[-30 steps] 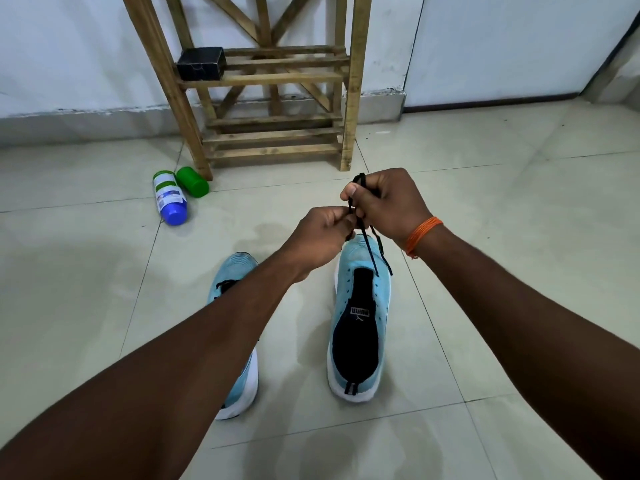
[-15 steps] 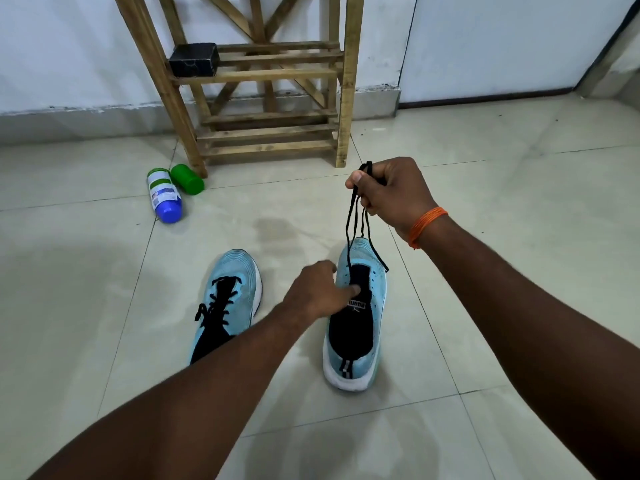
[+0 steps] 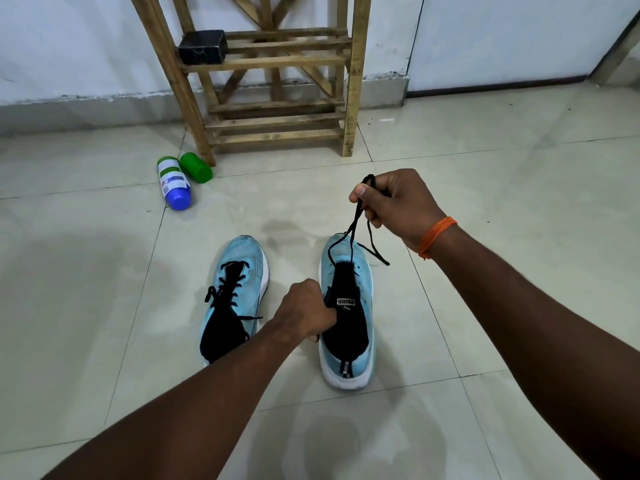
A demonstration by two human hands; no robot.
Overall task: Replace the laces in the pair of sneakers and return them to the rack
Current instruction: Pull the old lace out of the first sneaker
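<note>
Bare tiled floor [image 3: 502, 209] lies open around both sneakers, well short of the wooden rack [image 3: 277, 116]. The left hand [image 3: 308, 313] grips the collar of the right sneaker [image 3: 349, 327]. The raised right hand [image 3: 394, 202] pinches its black lace [image 3: 353, 223]. The left sneaker [image 3: 239, 289] lies beside it, laced. A bottle [image 3: 175, 183] lies by the rack's leg.

Glossy pale floor tiles [image 3: 519, 209], white wall [image 3: 69, 46], grey skirting [image 3: 86, 110], wooden rack [image 3: 355, 81]

Logged white blue-capped plastic bottle [image 3: 173, 181] lying on pale tiled floor [image 3: 485, 202], green plastic cylinder [image 3: 196, 167] just beside; black box [image 3: 202, 47] farther back.
</note>
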